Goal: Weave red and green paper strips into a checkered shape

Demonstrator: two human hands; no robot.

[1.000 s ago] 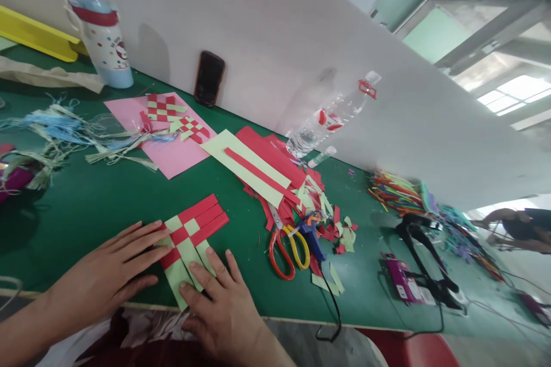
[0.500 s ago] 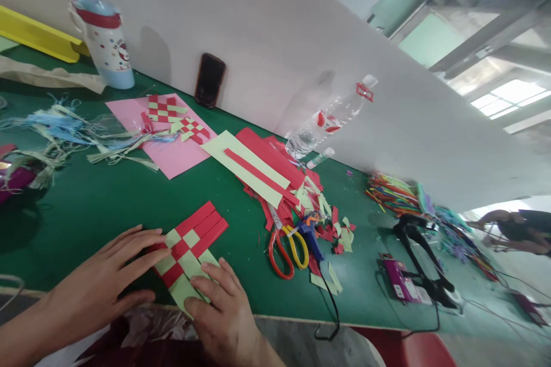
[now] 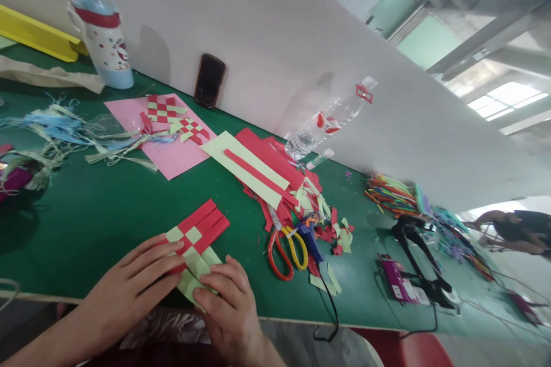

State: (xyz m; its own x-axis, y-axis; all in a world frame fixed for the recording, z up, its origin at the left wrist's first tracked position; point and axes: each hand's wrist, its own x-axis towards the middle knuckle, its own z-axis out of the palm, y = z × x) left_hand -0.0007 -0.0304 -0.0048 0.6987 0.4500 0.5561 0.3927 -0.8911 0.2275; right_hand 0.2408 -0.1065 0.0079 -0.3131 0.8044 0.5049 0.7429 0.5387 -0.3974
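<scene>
A woven mat of red and pale green paper strips [image 3: 198, 235] lies near the front edge of the green table [image 3: 107, 212]. My left hand [image 3: 131, 289] rests on the mat's left part with its fingers stretched out flat. My right hand [image 3: 230, 307] has its fingers curled onto the near ends of the green strips, pressing or pinching them. Red strip ends stick out toward the upper right, uncovered.
Red and yellow scissors [image 3: 286, 246] and a blue glue gun [image 3: 312, 238] lie right of the mat among paper scraps [image 3: 310, 200]. Behind are paper sheets [image 3: 253, 166], a pink sheet with woven samples [image 3: 167, 126], a bottle [image 3: 327, 120], a phone [image 3: 209, 80], a cup [image 3: 103, 40].
Both hands have drawn closer together over the mat's near end. The left hand slid right onto the weave; the right fingers curled more tightly onto the green strips.
</scene>
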